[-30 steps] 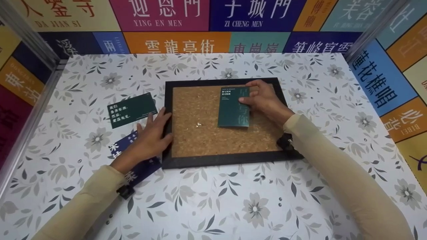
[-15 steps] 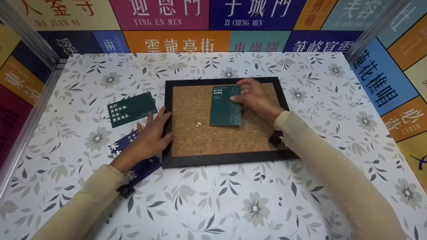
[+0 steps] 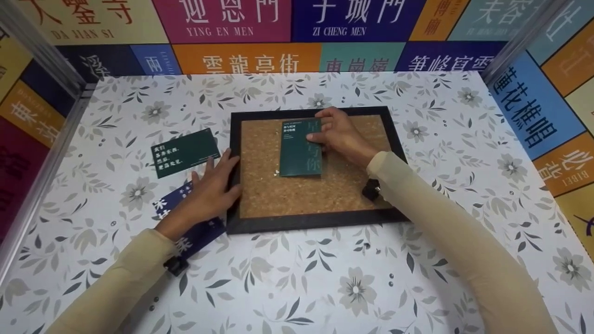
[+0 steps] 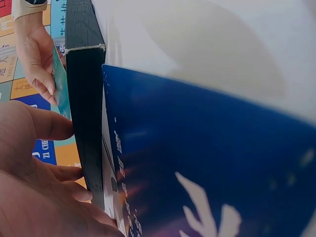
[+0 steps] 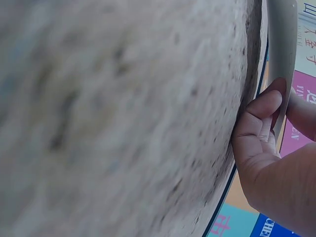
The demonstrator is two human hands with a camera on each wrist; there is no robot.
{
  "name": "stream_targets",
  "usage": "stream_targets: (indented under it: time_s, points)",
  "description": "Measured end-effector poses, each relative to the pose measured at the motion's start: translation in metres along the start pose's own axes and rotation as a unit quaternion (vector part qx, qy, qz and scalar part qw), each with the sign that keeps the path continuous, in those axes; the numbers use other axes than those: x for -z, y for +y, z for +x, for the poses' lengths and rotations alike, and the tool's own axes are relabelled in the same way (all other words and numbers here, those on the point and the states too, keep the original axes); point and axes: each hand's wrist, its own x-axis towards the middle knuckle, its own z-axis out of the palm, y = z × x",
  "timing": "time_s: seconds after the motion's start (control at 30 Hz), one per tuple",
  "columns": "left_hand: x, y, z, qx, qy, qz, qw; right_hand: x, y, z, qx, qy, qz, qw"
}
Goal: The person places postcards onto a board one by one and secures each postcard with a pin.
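Observation:
My right hand (image 3: 341, 137) pinches a green card (image 3: 297, 155) by its right edge, thumb on its printed face. The card stands upright in the head view over the left-middle of a cork board (image 3: 343, 190); whether it touches the cork I cannot tell. In the right wrist view the fingers (image 5: 254, 121) hold the pale back of the card (image 5: 282, 47). My left hand (image 3: 204, 192) touches the left side of the board's black frame (image 3: 235, 162) with its fingers extended. Under that hand lies a dark blue card (image 3: 199, 239), partly covered by it.
Another green card (image 3: 185, 153) with white writing lies flat on the table, left of the board. Several small shiny bits (image 3: 277, 173) sit on the cork by the held card's lower left corner. The table (image 3: 297, 278) has a flower-patterned cover; lettered panels (image 3: 246, 58) rise behind it.
My right hand has moved left across the cork board with the green card still pinched. The left hand has stayed at the frame's left side.

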Motion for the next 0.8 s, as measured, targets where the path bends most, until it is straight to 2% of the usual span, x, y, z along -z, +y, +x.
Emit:
stream_targets:
  time_s: [0.13, 0.4, 0.8]
  points:
    - [-0.001, -0.001, 0.0, -0.01, 0.006, -0.012, 0.9999, -0.006, -0.002, 0.002, 0.005, -0.005, 0.0, 1.0]
    - [-0.006, -0.012, 0.005, -0.005, 0.009, -0.006, 0.9999, -0.015, -0.005, 0.005, 0.016, -0.011, -0.006, 0.9998]
    - [0.001, 0.005, -0.003, 0.003, 0.002, -0.014, 0.9999, -0.032, -0.012, 0.01, 0.012, -0.02, 0.005, 0.9997]
